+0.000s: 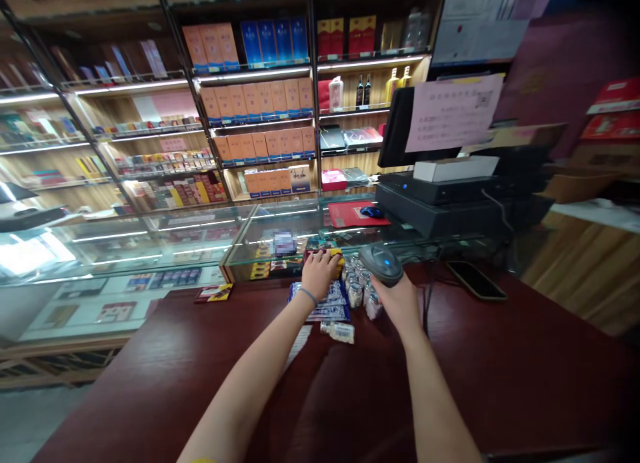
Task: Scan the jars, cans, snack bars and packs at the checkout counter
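Note:
In the head view my right hand is wrapped round a dark grey barcode scanner with a small blue light on top. My left hand reaches to the back of the dark red counter, its fingers bent over a maroon-and-yellow packet. Under that hand lie several blue-and-white packets. Small clear jars with silvery lids stand grouped between my hands. One similar jar lies on its side nearer to me. Another maroon-and-yellow packet rests apart at the left.
A glass display case borders the counter's far edge. A black phone lies to the right near a cable. Behind stand a monitor, a red mat with a mouse, and shelves of boxed goods.

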`<state>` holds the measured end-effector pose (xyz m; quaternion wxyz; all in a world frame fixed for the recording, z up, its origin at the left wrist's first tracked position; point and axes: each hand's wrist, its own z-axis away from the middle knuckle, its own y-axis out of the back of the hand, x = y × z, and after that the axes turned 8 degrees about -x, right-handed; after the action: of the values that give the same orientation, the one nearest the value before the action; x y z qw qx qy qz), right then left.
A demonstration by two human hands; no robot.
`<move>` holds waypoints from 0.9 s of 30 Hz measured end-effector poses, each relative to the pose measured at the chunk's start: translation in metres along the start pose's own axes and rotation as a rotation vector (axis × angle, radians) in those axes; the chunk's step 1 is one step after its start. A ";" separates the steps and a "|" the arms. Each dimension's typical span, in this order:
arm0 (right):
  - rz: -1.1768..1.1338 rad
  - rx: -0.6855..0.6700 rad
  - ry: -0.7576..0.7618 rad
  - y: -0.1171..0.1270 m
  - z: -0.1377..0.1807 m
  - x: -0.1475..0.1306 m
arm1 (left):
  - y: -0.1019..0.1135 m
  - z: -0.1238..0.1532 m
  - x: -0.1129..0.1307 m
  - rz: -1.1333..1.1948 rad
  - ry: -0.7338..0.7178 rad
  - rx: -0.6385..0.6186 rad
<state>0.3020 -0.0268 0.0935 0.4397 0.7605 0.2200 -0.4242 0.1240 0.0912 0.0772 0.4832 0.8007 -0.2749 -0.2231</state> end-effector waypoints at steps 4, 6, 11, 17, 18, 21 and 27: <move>-0.022 0.009 0.006 -0.002 0.001 0.000 | 0.015 0.007 -0.006 0.103 -0.090 0.136; -0.022 0.019 0.016 -0.003 0.003 -0.002 | 0.022 0.018 -0.010 0.220 -0.086 0.237; 0.011 0.000 0.062 -0.014 0.013 -0.014 | 0.025 0.067 -0.026 0.732 0.259 0.420; -0.064 -0.123 0.161 -0.042 0.028 -0.023 | 0.008 0.127 -0.062 1.598 0.688 0.633; -0.075 -0.169 0.180 -0.048 0.031 -0.024 | 0.005 0.135 -0.068 1.702 0.734 0.674; -0.074 -0.323 0.251 -0.066 0.043 -0.027 | -0.004 0.154 -0.086 1.879 0.871 0.787; 0.120 -0.589 0.286 -0.095 0.077 -0.038 | -0.017 0.168 -0.104 1.993 1.053 0.916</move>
<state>0.1794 -0.0425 0.0596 0.6295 0.6642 0.3476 -0.2045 -0.0549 0.0562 -0.0010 0.1678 0.3277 -0.5930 0.7161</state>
